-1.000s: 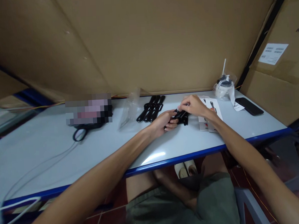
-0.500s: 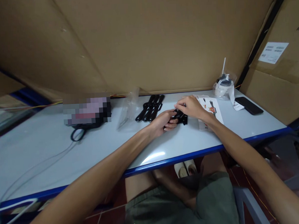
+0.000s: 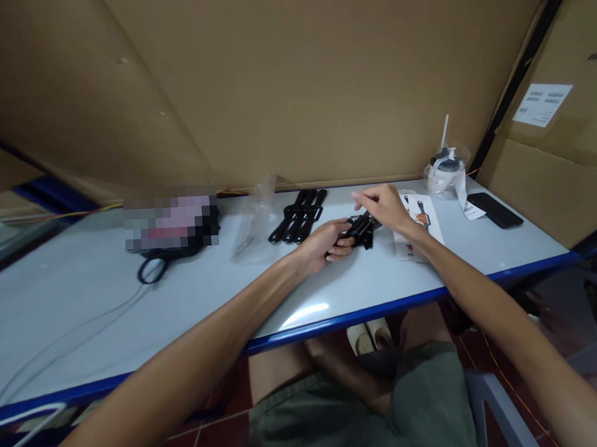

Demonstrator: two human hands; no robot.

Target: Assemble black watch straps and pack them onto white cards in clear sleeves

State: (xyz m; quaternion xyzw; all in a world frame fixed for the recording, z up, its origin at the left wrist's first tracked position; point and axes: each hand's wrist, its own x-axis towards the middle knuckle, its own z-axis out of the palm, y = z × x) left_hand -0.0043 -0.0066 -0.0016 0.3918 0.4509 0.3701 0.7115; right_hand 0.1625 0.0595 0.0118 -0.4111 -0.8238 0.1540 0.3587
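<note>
My left hand (image 3: 327, 241) is closed around a black part (image 3: 359, 227) with narrow pieces, just above the table; the fingers cover much of it. Over its right end is my right hand (image 3: 385, 205), thumb and forefinger drawn together and pointing left. Whatever small thing those fingertips may hold is too small to make out. Left of my hands lie several black handle-like pieces (image 3: 298, 217) with rounded ends, side by side. A printed sheet (image 3: 426, 223) with a colour picture lies under and beside my right wrist.
A clear plastic bag (image 3: 253, 222) lies left of the black pieces. Farther left is a dark pouch (image 3: 211, 221) with a loop, partly pixelated. A bagged cup with a straw (image 3: 446, 172) and a phone (image 3: 495, 210) are at the right. Cardboard (image 3: 296, 83) walls the back.
My right hand has lifted slightly and shifted right, its fingertips coming off the black part. More of that part shows now. My left hand keeps its hold.
</note>
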